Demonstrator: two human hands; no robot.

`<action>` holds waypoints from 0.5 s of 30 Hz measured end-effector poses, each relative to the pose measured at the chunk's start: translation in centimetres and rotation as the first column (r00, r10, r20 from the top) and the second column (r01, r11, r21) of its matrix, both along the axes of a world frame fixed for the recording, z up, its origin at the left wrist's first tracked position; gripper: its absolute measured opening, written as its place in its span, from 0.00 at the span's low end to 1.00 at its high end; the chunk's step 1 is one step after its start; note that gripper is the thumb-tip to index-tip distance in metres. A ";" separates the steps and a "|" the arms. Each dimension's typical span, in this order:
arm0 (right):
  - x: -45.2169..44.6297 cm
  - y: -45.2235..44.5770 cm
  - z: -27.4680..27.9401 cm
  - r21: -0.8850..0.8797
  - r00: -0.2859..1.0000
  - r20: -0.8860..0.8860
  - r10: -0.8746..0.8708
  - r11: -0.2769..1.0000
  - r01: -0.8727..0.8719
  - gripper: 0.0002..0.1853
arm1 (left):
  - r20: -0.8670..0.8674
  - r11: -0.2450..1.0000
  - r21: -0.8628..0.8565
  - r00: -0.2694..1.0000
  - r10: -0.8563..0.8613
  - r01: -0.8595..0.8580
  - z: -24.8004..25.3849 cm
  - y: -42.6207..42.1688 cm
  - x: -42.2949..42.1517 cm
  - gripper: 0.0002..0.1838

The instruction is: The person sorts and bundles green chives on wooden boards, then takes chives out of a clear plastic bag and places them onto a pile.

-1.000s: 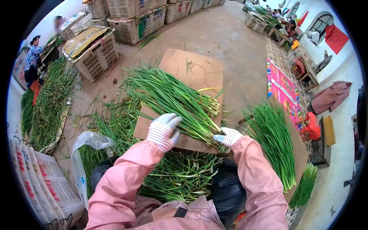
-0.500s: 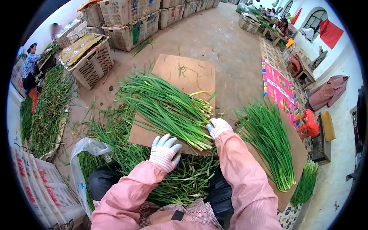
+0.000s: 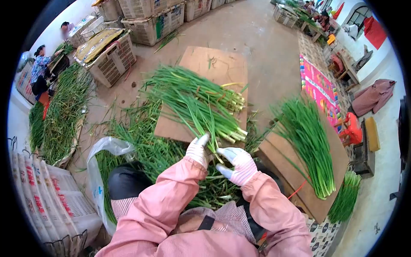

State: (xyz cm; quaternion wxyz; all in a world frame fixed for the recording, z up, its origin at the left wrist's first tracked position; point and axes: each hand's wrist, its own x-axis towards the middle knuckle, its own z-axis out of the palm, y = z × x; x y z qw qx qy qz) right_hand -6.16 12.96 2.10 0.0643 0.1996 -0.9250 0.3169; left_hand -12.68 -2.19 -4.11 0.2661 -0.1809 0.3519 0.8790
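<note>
A small tuft of green stalks (image 3: pixel 212 143) is pinched between thumb and fingers of the left hand (image 3: pixel 198 150), upright-ish, leaves toward the board, pale ends down. Right hand (image 3: pixel 240 165) is half spread, fingertips at the pale ends; whether anything is firmly gripped there can't be told.

Main bunch (image 3: pixel 192 100) is laid across the brown board (image 3: pixel 173 128) just ahead of the hands, pale ends toward the right. Second bunch (image 3: pixel 310 150) is laid on the right-hand board (image 3: pixel 278 160). Loose heap (image 3: pixel 150 143) is spread below and left of the first board, plastic bag (image 3: pixel 96 171) beside it.

Risks, as judged:
- Tuft leaves are overlapped with the main bunch. If pulled sharply, neighbouring stalks could be dragged out of line or off the near edge.
- Pinch is on few, thin stems. Squeezed or twisted too hard, they could be bruised or snapped; held too lightly, some could be dropped into the heap and lost among similar greens.
- Pale ends are uneven. If the tuft is set down unaligned, a ragged bunch could result.
- Red string (image 3: pixel 298 189) is near the right sleeve (image 3: pixel 274 201); could be snagged if the arm is swung outward.
</note>
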 end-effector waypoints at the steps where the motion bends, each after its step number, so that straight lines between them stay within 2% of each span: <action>1: 1.6 -0.1 0.3 -0.090 0.995 0.077 -0.068 0.993 0.075 0.27 | 0.036 0.999 0.039 0.999 0.016 -0.017 0.1 -1.1 0.8 0.16; 2: 2.9 0.3 -0.3 -0.230 0.978 0.151 -0.146 0.957 0.178 0.24 | 0.067 0.996 0.080 0.997 0.031 -0.036 0.4 -2.0 1.4 0.14; 3: 3.7 0.6 -1.9 -0.438 0.931 0.316 -0.186 0.842 0.316 0.23 | 0.090 0.996 0.081 0.996 0.029 -0.036 -0.1 -2.8 1.9 0.15; 4: 4.1 0.8 -3.6 -0.585 0.859 0.481 -0.176 0.665 0.464 0.22 | 0.066 0.995 0.097 0.998 0.017 -0.023 -0.6 -3.6 2.5 0.17; 5: 3.7 1.7 -4.7 -0.486 0.806 0.575 -0.141 0.734 0.475 0.22 | 0.075 0.997 0.076 0.997 0.002 -0.007 -1.1 -4.0 3.1 0.17; 6: 3.5 2.2 -7.5 -0.549 0.721 0.692 0.029 0.671 0.499 0.24 | 0.085 0.998 0.056 0.996 -0.017 0.013 -1.4 -4.4 3.7 0.17; 8: 3.3 -0.9 -5.3 -0.484 0.456 0.869 0.191 0.518 0.705 0.26 | 0.120 0.998 0.065 0.992 -0.032 0.025 -2.3 -4.6 4.8 0.17; 9: 2.6 -1.5 -7.9 -0.529 0.448 0.847 0.285 0.523 0.668 0.26 | 0.122 0.998 0.048 0.991 -0.046 0.040 -2.4 -4.6 5.2 0.17; 10: 2.0 -3.0 -7.0 -0.501 0.542 0.829 0.139 0.616 0.608 0.26 | 0.124 0.998 0.030 0.991 -0.057 0.054 -2.4 -4.6 5.6 0.16; 12: 0.3 -4.2 -7.9 -0.518 0.545 0.822 0.168 0.618 0.591 0.25 | 0.079 1.000 0.002 0.997 -0.020 0.020 -2.5 -5.1 6.1 0.15; 13: 0.2 -4.8 -7.2 -0.497 0.508 0.848 0.150 0.559 0.664 0.25 | 0.046 0.995 -0.092 0.999 -0.022 0.026 -3.0 -5.6 6.0 0.15; 14: -0.2 -4.7 -7.4 -0.521 0.503 0.838 0.212 0.587 0.620 0.28 | 0.015 0.982 -0.185 1.000 -0.026 0.029 -3.6 -6.1 6.1 0.14; 15: -0.5 -5.2 -7.4 -0.540 0.537 0.816 0.213 0.611 0.579 0.26 | 0.004 0.952 -0.305 1.000 0.006 -0.005 -3.9 -6.3 6.1 0.13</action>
